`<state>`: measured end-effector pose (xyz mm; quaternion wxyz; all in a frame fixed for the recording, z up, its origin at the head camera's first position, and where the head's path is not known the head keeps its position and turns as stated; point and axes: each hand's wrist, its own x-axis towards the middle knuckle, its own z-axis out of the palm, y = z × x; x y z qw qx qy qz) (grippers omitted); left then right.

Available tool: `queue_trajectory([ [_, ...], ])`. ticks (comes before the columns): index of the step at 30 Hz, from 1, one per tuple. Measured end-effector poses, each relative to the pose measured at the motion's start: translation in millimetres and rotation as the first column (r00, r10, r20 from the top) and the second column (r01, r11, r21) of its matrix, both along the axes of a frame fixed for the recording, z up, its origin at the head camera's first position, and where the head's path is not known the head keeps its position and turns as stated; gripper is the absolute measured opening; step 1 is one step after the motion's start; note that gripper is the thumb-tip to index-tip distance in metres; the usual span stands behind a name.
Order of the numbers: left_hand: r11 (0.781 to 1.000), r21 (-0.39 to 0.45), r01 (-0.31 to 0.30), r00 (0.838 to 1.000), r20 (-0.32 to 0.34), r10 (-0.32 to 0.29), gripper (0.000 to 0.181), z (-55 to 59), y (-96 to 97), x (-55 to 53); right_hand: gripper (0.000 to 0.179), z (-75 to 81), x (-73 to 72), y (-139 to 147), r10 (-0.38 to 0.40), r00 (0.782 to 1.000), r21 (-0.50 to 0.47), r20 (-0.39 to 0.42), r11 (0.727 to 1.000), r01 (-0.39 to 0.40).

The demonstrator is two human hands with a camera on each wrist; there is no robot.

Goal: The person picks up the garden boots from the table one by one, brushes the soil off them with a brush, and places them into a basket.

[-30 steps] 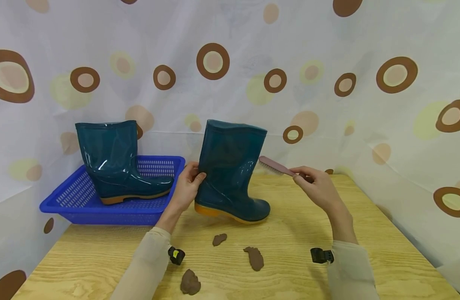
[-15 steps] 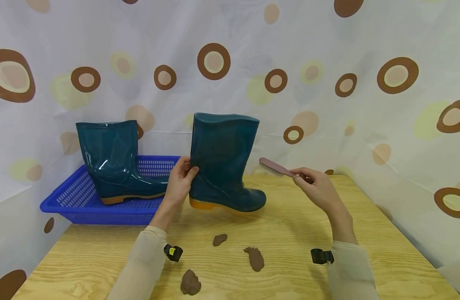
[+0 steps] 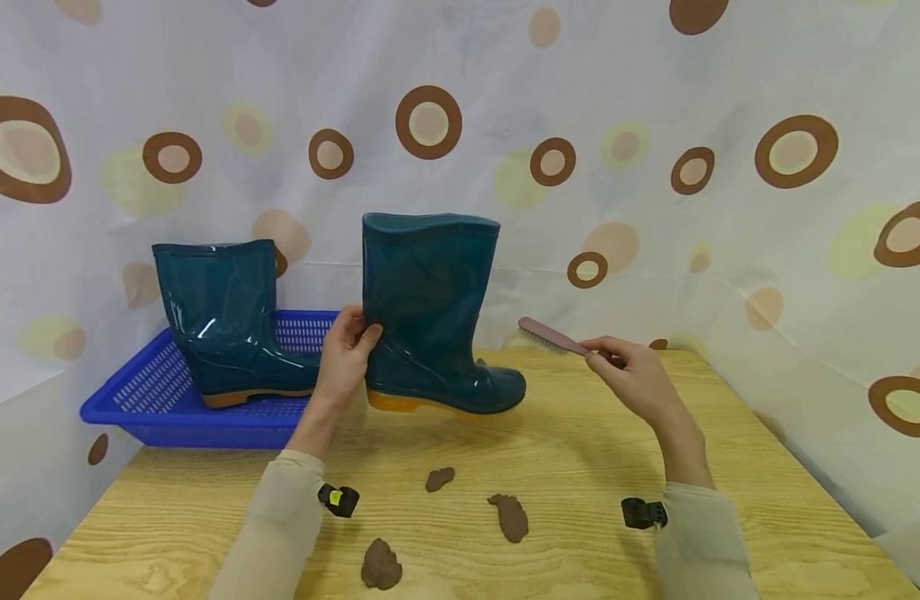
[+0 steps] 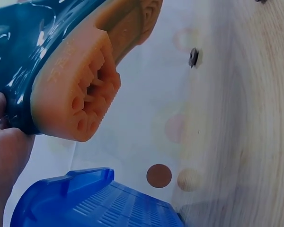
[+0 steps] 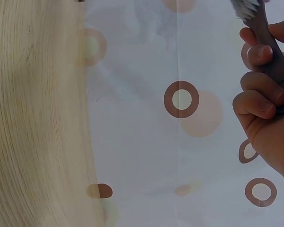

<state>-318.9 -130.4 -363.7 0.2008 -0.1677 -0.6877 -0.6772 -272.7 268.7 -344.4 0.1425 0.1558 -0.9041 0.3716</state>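
Note:
My left hand grips a dark teal rubber boot at the back of its ankle. The boot is held above the table, nearly upright, its toe pointing right. Its orange heel and sole face the left wrist camera, with ridged tread showing. To the right, my right hand holds a mauve brush by its handle, fingers curled round it. White bristles show in the right wrist view. The brush is apart from the boot. A matching boot stands in a blue plastic basket at left.
Several brown clay-like lumps lie on the wooden table: a small piece, a flat piece and a thicker lump near the front. A spotted curtain hangs behind the table.
My left hand has lifted the boot and moved it left, and the boot has tilted more upright. The right hand and brush have barely moved.

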Motion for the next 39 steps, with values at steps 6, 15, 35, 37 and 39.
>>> queue_trajectory([
  [6,0.995,0.096,0.015,1.0,-0.013,-0.014,0.016,4.4,-8.9,0.8,0.033,-1.7,-0.1,1,-0.005,1.0,0.001,0.007,1.0,0.005],
  [15,0.985,0.173,0.012,0.999,-0.046,-0.004,0.019,10.9,-28.0,2.3,0.038,-3.1,-0.8,3,-0.002,0.999,0.035,0.038,0.999,0.001],
  [35,0.963,0.253,-0.089,0.988,-0.103,0.118,0.018,22.8,-59.7,7.8,0.041,-6.8,-5.0,6,0.006,0.996,0.077,0.09,0.997,-0.013],
  [37,0.96,0.261,-0.1,0.985,-0.109,0.132,0.018,23.3,-63.3,8.4,0.04,-7.6,-6.1,6,0.008,0.995,0.072,0.1,0.997,-0.015],
  [39,0.956,0.272,-0.107,0.983,-0.116,0.143,0.018,23.8,-67.4,9.3,0.04,-8.5,-6.9,6,0.01,0.994,0.067,0.111,0.998,-0.018],
])
